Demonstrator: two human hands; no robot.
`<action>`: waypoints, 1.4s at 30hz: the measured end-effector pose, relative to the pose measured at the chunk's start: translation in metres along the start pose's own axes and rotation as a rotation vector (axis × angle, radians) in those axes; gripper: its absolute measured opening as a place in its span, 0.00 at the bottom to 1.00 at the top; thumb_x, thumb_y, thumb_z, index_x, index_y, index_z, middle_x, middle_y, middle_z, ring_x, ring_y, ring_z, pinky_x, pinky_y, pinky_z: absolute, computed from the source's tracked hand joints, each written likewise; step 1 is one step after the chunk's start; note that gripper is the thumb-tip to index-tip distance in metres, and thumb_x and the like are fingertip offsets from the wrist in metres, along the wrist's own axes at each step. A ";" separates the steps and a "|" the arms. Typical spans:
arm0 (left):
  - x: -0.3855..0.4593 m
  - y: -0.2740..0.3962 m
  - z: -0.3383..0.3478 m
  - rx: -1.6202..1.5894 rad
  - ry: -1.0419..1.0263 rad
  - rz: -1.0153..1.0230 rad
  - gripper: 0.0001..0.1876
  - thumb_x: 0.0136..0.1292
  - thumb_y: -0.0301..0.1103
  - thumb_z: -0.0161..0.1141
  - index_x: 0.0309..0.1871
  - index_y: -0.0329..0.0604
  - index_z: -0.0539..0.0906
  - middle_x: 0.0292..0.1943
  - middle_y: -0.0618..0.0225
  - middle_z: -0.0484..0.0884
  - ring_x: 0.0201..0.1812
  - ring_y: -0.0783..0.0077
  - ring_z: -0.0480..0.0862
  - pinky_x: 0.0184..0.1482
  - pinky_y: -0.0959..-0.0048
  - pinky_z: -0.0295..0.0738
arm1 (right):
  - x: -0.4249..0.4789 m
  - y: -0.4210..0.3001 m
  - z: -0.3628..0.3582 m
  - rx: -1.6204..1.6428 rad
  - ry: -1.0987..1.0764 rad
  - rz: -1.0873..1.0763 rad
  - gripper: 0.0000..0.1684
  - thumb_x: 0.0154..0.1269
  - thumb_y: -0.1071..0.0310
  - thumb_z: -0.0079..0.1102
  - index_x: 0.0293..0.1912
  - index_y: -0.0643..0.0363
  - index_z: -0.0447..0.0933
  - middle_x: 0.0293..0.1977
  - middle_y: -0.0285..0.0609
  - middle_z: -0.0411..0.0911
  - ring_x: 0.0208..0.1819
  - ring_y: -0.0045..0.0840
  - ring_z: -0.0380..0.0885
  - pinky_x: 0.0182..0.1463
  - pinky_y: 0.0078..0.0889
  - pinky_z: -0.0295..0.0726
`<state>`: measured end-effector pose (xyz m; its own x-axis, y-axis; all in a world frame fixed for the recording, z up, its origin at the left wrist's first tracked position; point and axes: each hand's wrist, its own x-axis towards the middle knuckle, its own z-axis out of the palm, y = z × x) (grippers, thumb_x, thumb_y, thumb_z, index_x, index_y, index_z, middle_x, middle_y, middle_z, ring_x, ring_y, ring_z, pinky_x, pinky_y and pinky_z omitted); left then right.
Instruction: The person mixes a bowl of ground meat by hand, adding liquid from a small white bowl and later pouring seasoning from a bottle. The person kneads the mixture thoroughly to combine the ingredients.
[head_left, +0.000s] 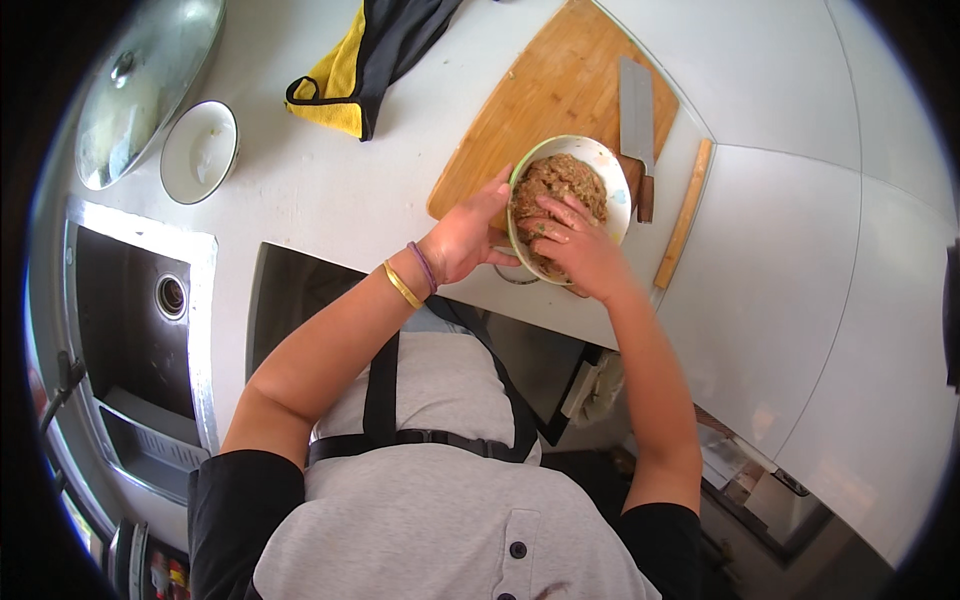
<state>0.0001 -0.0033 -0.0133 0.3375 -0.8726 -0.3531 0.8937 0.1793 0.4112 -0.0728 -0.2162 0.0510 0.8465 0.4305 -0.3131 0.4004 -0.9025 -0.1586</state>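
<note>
A white bowl with a green rim (619, 187) is tilted over the near edge of the wooden cutting board (551, 82). My left hand (469, 229) grips its left side, thumb up by the rim. Inside lies a mass of minced meat mixture (562, 176) with green bits. The fingers of my right hand (581, 244) are spread and pressed into the meat, with bits stuck to them. To the right of the bowl, a cleaver (637, 112) with a wooden handle rests on the board, its handle reaching past the board's edge.
A rolling pin or wooden stick (684, 214) lies along the wall at right. At left are an enamel bowl (200, 152), a large glass lid (142, 82) and a sink (202, 315). A yellow and grey cloth (337, 97) lies at the counter's back.
</note>
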 end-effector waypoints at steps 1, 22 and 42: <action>0.000 0.000 0.000 0.026 0.021 -0.019 0.36 0.81 0.56 0.39 0.83 0.66 0.39 0.81 0.67 0.49 0.73 0.47 0.67 0.67 0.45 0.70 | -0.001 0.002 -0.006 -0.007 0.023 0.068 0.17 0.61 0.74 0.59 0.49 0.46 0.83 0.62 0.24 0.76 0.73 0.30 0.63 0.75 0.41 0.68; 0.009 -0.036 0.028 0.087 0.247 0.115 0.33 0.81 0.54 0.39 0.82 0.71 0.40 0.77 0.59 0.56 0.71 0.52 0.70 0.59 0.48 0.81 | -0.018 -0.010 0.007 0.172 0.103 0.782 0.49 0.51 0.64 0.79 0.67 0.71 0.63 0.61 0.63 0.72 0.64 0.52 0.72 0.68 0.46 0.73; 0.007 -0.028 0.025 -0.065 0.176 0.020 0.33 0.82 0.52 0.38 0.82 0.68 0.36 0.79 0.60 0.50 0.75 0.47 0.63 0.65 0.38 0.72 | 0.012 -0.011 0.013 0.434 0.000 0.516 0.39 0.69 0.53 0.62 0.72 0.62 0.65 0.74 0.54 0.60 0.76 0.43 0.59 0.76 0.44 0.61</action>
<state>-0.0301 -0.0258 -0.0059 0.3970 -0.7763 -0.4895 0.9015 0.2298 0.3667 -0.0712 -0.2011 0.0362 0.8916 -0.0548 -0.4495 -0.2326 -0.9070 -0.3510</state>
